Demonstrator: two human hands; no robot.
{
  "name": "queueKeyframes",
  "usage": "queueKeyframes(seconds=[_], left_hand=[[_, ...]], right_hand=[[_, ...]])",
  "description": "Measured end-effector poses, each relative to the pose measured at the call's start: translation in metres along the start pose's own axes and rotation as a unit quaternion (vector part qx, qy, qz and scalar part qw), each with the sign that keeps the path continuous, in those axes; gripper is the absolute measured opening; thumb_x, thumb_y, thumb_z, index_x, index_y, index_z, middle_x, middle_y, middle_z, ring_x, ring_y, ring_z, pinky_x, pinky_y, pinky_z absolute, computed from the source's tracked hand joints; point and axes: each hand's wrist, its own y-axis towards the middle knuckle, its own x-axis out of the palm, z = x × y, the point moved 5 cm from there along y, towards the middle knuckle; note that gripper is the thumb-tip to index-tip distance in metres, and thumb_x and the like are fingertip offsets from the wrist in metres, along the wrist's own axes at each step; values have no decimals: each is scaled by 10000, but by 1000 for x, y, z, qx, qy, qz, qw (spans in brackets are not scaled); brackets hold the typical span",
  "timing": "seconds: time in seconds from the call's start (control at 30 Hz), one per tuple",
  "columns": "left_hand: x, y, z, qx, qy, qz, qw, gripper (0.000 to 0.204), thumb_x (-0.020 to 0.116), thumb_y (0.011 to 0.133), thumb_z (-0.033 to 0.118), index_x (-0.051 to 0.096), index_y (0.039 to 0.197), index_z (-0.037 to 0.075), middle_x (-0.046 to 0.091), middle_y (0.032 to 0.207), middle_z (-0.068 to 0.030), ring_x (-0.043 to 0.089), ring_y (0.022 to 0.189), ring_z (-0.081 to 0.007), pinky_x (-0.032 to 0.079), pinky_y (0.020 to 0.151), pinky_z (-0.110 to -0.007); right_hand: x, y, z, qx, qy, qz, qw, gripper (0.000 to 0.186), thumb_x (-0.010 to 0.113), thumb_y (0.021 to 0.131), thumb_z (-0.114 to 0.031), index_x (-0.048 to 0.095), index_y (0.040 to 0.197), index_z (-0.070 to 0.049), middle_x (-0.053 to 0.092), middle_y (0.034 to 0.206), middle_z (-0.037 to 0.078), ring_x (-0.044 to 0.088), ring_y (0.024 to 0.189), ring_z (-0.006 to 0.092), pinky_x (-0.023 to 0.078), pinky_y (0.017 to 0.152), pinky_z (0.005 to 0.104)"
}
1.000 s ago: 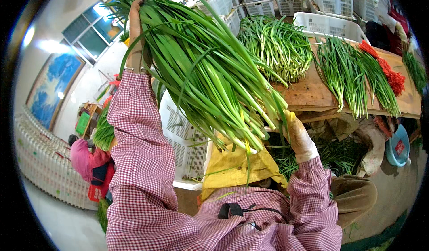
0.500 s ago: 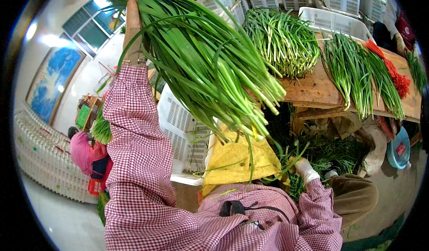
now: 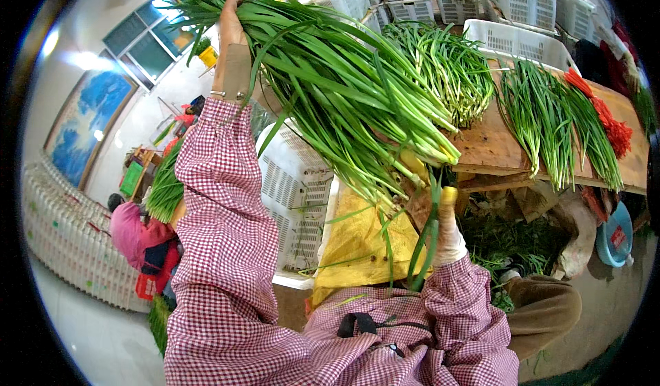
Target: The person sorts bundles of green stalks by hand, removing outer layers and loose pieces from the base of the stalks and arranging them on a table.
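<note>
My left hand (image 3: 232,21) is closed round the leafy part of a big bunch of garlic chives (image 3: 337,87), held up at a slant over my lap. The pale stalk ends point down to the right. Just below them is my right hand (image 3: 448,224), with yellow covers on its fingertips and white wrapping at the wrist. Its thumb stands apart from the fingers, which are partly hidden by the stalks and a hanging green leaf. A yellow apron (image 3: 361,241) with loose leaf bits covers my lap.
A wooden table (image 3: 495,142) bears a pile of chives (image 3: 447,70), smaller bunches (image 3: 543,121) and red ties (image 3: 605,114). A white crate (image 3: 302,200) stands at my left. Leaf scraps (image 3: 522,241) lie under the table, near a blue basin (image 3: 614,238). Another person (image 3: 137,235) sits far left.
My right hand has risen from the scraps beside my lap to the stalk ends. My left hand and the bunch have shifted slightly right and down.
</note>
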Motion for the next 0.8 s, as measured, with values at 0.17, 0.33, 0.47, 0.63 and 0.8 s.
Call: queueKeyframes(seconds=[0.17, 0.33, 0.47, 0.63, 0.8], left_hand=[[6, -3, 5, -13, -20, -27, 999, 225, 541, 787, 194, 544, 907, 4, 591, 766, -105, 597, 705, -209, 524, 628, -332], [63, -23, 24, 25, 32, -44, 998, 207, 541, 777, 248, 551, 835, 50, 587, 715, -72, 585, 623, -194, 513, 567, -312], [65, -2, 39, 68, -3, -18, 998, 163, 549, 755, 239, 564, 748, 77, 571, 641, -45, 562, 561, -173, 487, 523, -297], [66, 25, 49, 63, -21, -52, 996, 141, 544, 759, 215, 555, 766, 74, 565, 638, -58, 557, 554, -191, 486, 514, -303], [74, 44, 51, 65, -51, -81, 993, 145, 526, 778, 219, 549, 753, 77, 574, 642, -74, 566, 559, -203, 491, 501, -323]], right_hand=[[-15, 29, 3, 162, -243, -8, 956, 312, 601, 791, -291, 526, 986, -59, 592, 810, -1, 495, 578, 38, 366, 460, 162], [-7, 10, -48, 60, -42, 127, 989, 240, 573, 804, -236, 538, 898, -17, 554, 628, 13, 476, 443, 57, 363, 375, 167], [-49, -20, -33, 151, -167, -14, 974, 279, 471, 856, -297, 584, 846, -43, 520, 625, -13, 434, 491, 43, 311, 428, 154], [-194, -106, 45, 549, -556, 97, 616, 286, 449, 872, -288, 563, 996, -58, 624, 864, 92, 578, 591, 132, 424, 455, 205], [-149, -66, 1, 215, -374, 178, 884, 531, 460, 853, -376, 325, 1290, -105, 437, 1228, 90, 531, 1005, 198, 472, 578, 255]])
